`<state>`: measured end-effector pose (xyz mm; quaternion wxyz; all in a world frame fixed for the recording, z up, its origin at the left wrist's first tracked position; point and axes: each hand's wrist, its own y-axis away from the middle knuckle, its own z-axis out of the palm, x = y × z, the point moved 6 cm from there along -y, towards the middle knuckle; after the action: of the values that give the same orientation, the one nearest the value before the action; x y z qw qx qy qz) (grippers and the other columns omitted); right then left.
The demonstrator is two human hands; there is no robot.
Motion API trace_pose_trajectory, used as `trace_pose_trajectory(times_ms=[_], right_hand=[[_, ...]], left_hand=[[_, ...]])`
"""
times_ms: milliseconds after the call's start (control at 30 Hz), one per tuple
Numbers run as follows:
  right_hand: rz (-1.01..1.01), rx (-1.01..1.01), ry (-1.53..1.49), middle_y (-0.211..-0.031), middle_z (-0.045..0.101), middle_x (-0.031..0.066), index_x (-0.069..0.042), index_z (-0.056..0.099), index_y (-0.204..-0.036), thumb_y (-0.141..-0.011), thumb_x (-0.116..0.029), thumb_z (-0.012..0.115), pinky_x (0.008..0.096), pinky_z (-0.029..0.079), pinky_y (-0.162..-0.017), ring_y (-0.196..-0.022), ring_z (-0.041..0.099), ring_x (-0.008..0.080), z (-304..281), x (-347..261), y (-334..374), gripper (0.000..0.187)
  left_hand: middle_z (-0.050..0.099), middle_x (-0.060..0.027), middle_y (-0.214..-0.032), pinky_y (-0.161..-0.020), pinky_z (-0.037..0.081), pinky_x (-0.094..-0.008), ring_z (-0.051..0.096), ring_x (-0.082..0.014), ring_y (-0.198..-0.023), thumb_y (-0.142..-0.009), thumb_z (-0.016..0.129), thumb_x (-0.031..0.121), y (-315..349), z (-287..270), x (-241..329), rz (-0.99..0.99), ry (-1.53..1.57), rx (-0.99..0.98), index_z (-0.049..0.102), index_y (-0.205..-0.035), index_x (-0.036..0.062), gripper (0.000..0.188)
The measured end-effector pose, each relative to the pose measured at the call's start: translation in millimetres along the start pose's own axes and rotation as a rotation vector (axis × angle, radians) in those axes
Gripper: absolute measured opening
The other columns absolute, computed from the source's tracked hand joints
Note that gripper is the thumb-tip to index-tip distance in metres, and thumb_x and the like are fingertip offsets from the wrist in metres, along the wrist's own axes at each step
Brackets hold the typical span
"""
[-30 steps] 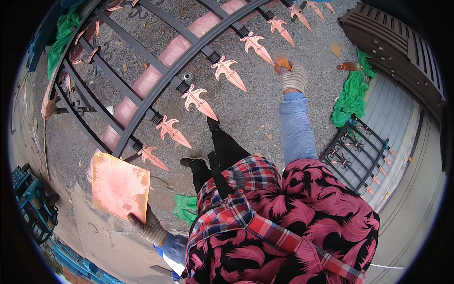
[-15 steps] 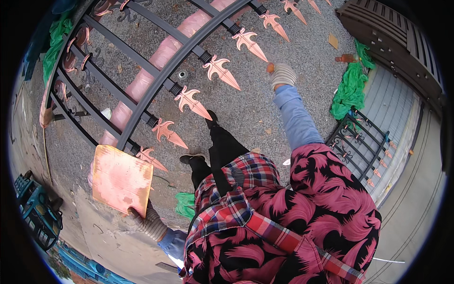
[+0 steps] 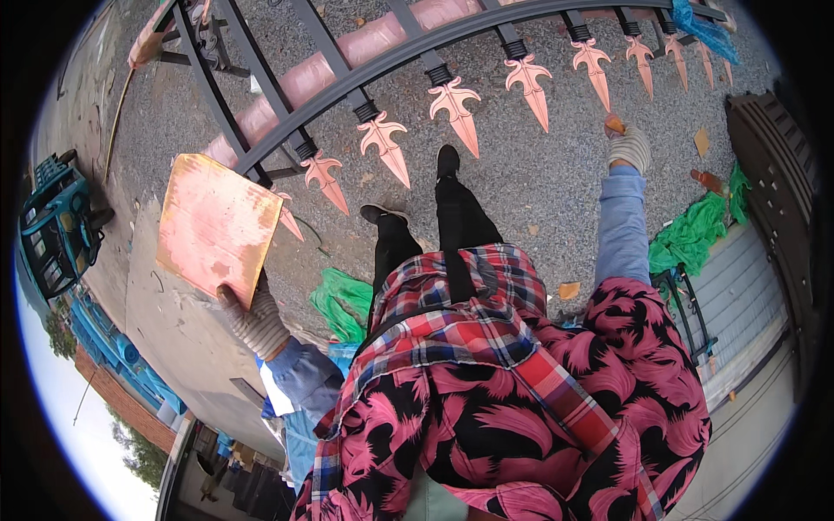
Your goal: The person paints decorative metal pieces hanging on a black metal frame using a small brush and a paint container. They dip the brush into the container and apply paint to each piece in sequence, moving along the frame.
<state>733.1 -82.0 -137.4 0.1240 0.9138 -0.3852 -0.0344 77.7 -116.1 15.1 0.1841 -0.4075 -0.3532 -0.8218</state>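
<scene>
My left hand [image 3: 254,321], in a striped knit glove, grips the lower edge of a flat square board [image 3: 213,226] smeared with copper-pink colour. The board overlaps the left end of a dark metal fence panel [image 3: 369,82] with a curved rail. Copper-coloured spearheads [image 3: 453,113] stick out from that rail toward me. My right hand [image 3: 627,146], gloved alike, is closed at the tip of one spearhead [image 3: 592,71]. Something small and orange-brown shows at its fingertips; whether it is a held thing or stained fingers I cannot make out.
The panel rests on a pink-wrapped roll [image 3: 373,39] above gravel. Green plastic sheeting [image 3: 691,234] lies at right and more green sheeting [image 3: 339,304] near my feet. Dark slatted metalwork [image 3: 773,165] stands far right. A blue-green vehicle [image 3: 61,226] is at far left.
My view has turned, so the fence panel now runs more across the top. My left hand still holds the board; my right hand remains near a spearhead tip.
</scene>
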Motion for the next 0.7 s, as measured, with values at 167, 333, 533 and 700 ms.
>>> trace_pose_trajectory(times_ms=[167,333,533,700], right_hand=[[-0.188,0.151,-0.232,-0.088,0.061,0.0158,-0.006,0.062,-0.094,-0.064,-0.022,0.069,0.0376,0.046,-0.066,-0.078,0.059,0.0304,-12.2,-16.5,55.4,0.034],[-0.583,-0.088,-0.368,-0.085,0.059,0.0138,-0.006,0.059,-0.088,-0.064,-0.026,0.068,0.0381,0.045,-0.070,-0.080,0.056,0.0306,-6.4,-152.4,125.3,0.033],[-0.795,-0.263,-0.124,-0.087,0.059,0.0163,-0.007,0.062,-0.087,-0.067,-0.030,0.064,0.0375,0.046,-0.070,-0.082,0.058,0.0303,42.2,-294.8,163.4,0.030],[-0.780,-0.498,0.081,-0.089,0.059,0.0159,-0.005,0.061,-0.088,-0.068,-0.027,0.064,0.0379,0.047,-0.072,-0.084,0.058,0.0302,76.7,-273.1,166.8,0.030]], left_hand=[[0.045,-0.0174,-0.118,-0.096,0.030,-0.0489,0.039,-0.0331,-0.110,-0.070,0.065,0.012,-8.0,-54.3,7.6,-0.025,0.116,0.071,0.039,-0.118,-0.0025,0.056],[0.044,-0.0180,-0.119,-0.095,0.030,-0.0490,0.038,-0.0344,-0.111,-0.069,0.066,0.011,-10.8,-57.3,-9.5,-0.061,0.155,0.062,0.038,-0.118,-0.0025,0.058],[0.043,-0.0182,-0.120,-0.095,0.030,-0.0489,0.038,-0.0347,-0.111,-0.068,0.067,0.012,-14.5,-73.5,-11.2,-0.077,0.194,0.130,0.038,-0.118,-0.0026,0.060],[0.045,-0.0165,-0.118,-0.094,0.032,-0.0476,0.040,-0.0318,-0.110,-0.071,0.066,0.015,-10.6,-89.1,-6.5,-0.058,0.143,0.127,0.039,-0.118,-0.0018,0.057]])
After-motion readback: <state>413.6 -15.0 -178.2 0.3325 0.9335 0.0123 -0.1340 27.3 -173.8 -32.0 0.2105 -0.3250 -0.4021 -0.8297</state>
